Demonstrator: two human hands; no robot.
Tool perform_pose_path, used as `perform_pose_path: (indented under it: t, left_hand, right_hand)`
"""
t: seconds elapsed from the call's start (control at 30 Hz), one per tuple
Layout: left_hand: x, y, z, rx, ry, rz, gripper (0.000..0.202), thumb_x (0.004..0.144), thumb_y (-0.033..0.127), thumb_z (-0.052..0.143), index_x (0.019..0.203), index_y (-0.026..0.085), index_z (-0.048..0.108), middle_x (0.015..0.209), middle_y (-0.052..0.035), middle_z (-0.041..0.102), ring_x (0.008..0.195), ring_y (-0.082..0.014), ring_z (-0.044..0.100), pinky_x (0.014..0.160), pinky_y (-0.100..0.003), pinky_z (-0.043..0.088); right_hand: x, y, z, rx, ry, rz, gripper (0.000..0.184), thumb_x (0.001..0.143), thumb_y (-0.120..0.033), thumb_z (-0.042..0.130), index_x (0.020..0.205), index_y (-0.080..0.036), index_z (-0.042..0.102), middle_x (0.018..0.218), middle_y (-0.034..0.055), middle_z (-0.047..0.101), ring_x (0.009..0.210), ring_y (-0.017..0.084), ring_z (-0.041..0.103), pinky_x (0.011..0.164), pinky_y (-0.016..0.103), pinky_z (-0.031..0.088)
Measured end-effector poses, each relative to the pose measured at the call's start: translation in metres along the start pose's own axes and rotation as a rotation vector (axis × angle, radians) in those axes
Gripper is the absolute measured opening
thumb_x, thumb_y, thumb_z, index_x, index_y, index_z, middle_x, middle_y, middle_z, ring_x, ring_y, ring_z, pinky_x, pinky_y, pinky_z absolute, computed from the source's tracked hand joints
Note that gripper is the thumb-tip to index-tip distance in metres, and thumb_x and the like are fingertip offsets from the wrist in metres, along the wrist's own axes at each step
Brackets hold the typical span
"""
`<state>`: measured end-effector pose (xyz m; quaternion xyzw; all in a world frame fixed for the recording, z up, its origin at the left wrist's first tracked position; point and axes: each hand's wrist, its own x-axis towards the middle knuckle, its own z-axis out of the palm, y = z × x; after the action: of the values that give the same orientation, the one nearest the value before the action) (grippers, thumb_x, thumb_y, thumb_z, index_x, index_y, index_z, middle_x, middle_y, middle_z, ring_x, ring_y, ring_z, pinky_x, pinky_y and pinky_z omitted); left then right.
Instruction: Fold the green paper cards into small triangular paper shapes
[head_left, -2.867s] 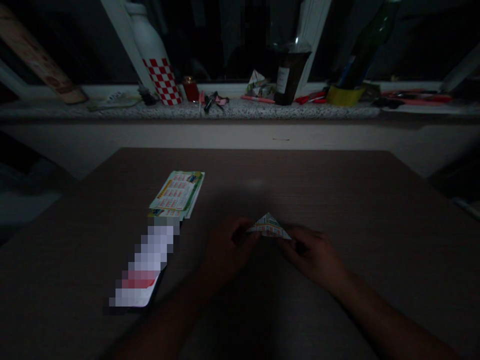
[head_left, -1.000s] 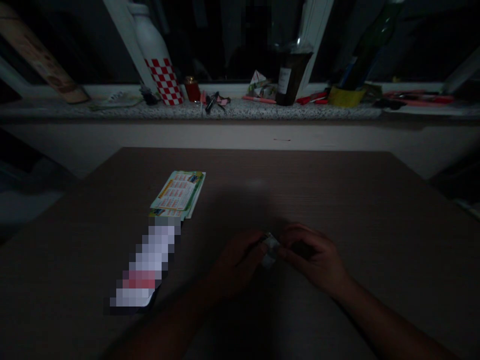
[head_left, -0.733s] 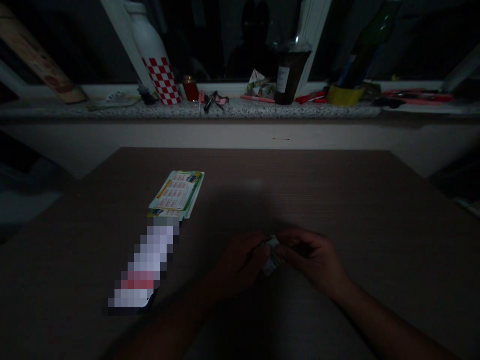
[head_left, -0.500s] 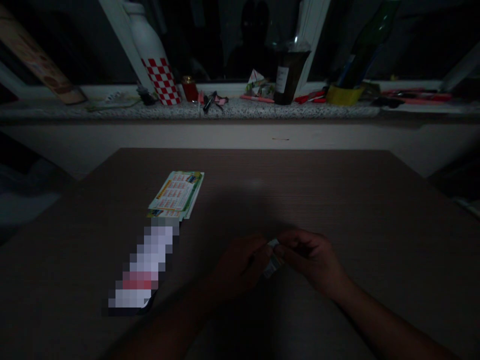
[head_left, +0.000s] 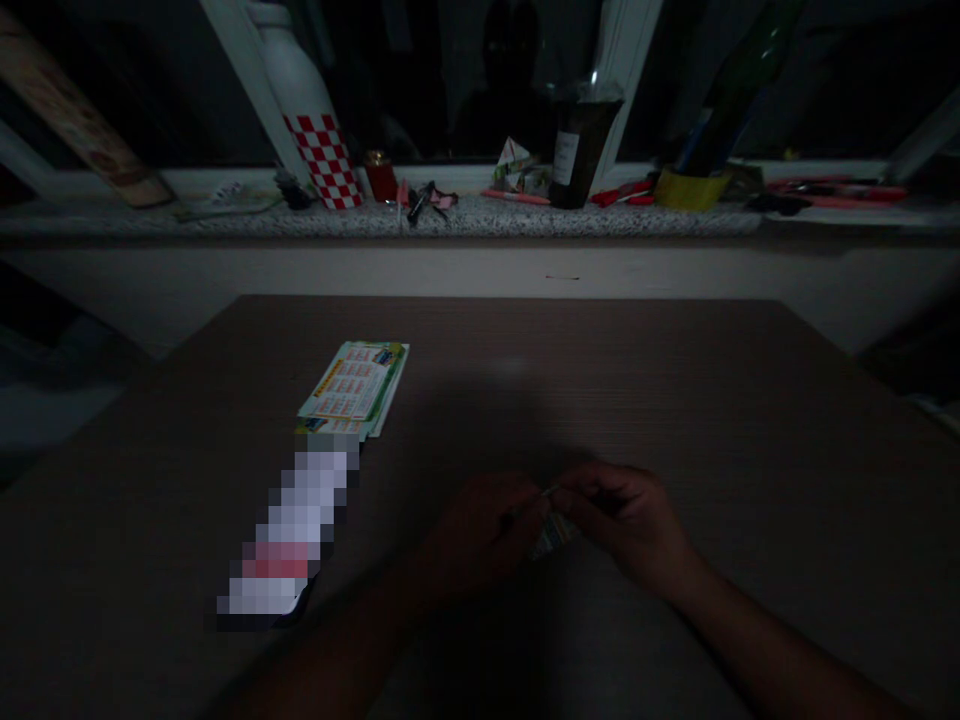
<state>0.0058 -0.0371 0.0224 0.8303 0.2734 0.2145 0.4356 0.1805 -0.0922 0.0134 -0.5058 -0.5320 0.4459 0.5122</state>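
The scene is very dark. A small folded piece of printed paper (head_left: 553,532) is pinched between both my hands, just above the brown table (head_left: 675,380). My left hand (head_left: 480,535) has its fingers curled on the paper's left side. On the right side, my right hand (head_left: 626,520) pinches it with thumb and fingertips. Most of the paper is hidden by my fingers.
A stack of printed leaflets (head_left: 356,388) and a blurred-out flat item (head_left: 289,530) lie on the table to the left. On the windowsill behind stand a red-checked white bottle (head_left: 304,105), a dark bottle (head_left: 577,140), a green bottle (head_left: 731,90), a yellow tape roll (head_left: 690,190) and small clutter.
The paper was a flat triangle held out between my hands. It is now folded much smaller and squeezed between my fingertips, and both hands have drawn slightly nearer to me.
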Motion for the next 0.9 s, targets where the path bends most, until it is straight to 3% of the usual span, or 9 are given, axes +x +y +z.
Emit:
perform_pose_path:
  t: [0.23, 0.37, 0.6, 0.8, 0.9]
  left_hand:
    - [-0.0021, 0.0008, 0.0007, -0.289, -0.034, -0.215, 0.038, 0.089, 0.045, 0.050, 0.068, 0.014, 0.055, 0.058, 0.0044, 0.045, 0.053, -0.0082, 0.040, 0.049, -0.019, 0.029]
    - [-0.0003, -0.0002, 0.0013, -0.361, -0.024, -0.279, 0.035, 0.087, 0.042, 0.054, 0.067, 0.014, 0.057, 0.057, 0.0048, 0.044, 0.053, -0.0080, 0.039, 0.050, -0.019, 0.029]
    - [0.0008, 0.0016, -0.0021, -0.274, 0.024, -0.281, 0.036, 0.086, 0.042, 0.055, 0.063, 0.014, 0.055, 0.055, 0.0048, 0.042, 0.053, -0.0086, 0.038, 0.049, -0.020, 0.028]
    - [0.0011, 0.0033, -0.0042, -0.068, 0.194, -0.220, 0.028, 0.086, 0.035, 0.054, 0.067, 0.015, 0.059, 0.059, 0.0030, 0.051, 0.057, -0.0105, 0.044, 0.053, -0.021, 0.031]
    - [-0.0006, 0.0036, -0.0065, 0.020, 0.142, -0.140, 0.030, 0.086, 0.034, 0.053, 0.063, 0.015, 0.057, 0.057, 0.0035, 0.047, 0.054, -0.0096, 0.043, 0.052, -0.021, 0.029]
  right_hand:
    - [-0.0001, 0.0005, -0.0006, -0.045, 0.077, -0.033, 0.016, 0.080, -0.033, 0.067, 0.075, -0.018, 0.069, 0.060, 0.0006, 0.064, 0.053, 0.011, 0.058, 0.049, 0.021, 0.047]
    - [0.0005, -0.0003, -0.0011, -0.096, 0.084, -0.054, 0.017, 0.081, -0.034, 0.066, 0.075, -0.018, 0.069, 0.061, 0.0019, 0.066, 0.054, 0.012, 0.060, 0.048, 0.022, 0.048]
    - [0.0017, 0.0007, 0.0003, -0.054, 0.108, -0.013, 0.016, 0.077, -0.034, 0.070, 0.078, -0.018, 0.070, 0.061, 0.0013, 0.067, 0.054, 0.012, 0.060, 0.049, 0.022, 0.049]
    - [0.0031, 0.0070, 0.0006, -0.009, 0.018, 0.034, 0.020, 0.076, -0.038, 0.071, 0.078, -0.018, 0.071, 0.065, 0.0023, 0.069, 0.055, 0.012, 0.060, 0.050, 0.022, 0.048]
    - [0.0021, 0.0068, -0.0011, -0.085, -0.007, -0.006, 0.016, 0.079, -0.034, 0.068, 0.076, -0.018, 0.069, 0.063, 0.0014, 0.067, 0.054, 0.011, 0.058, 0.049, 0.022, 0.047]
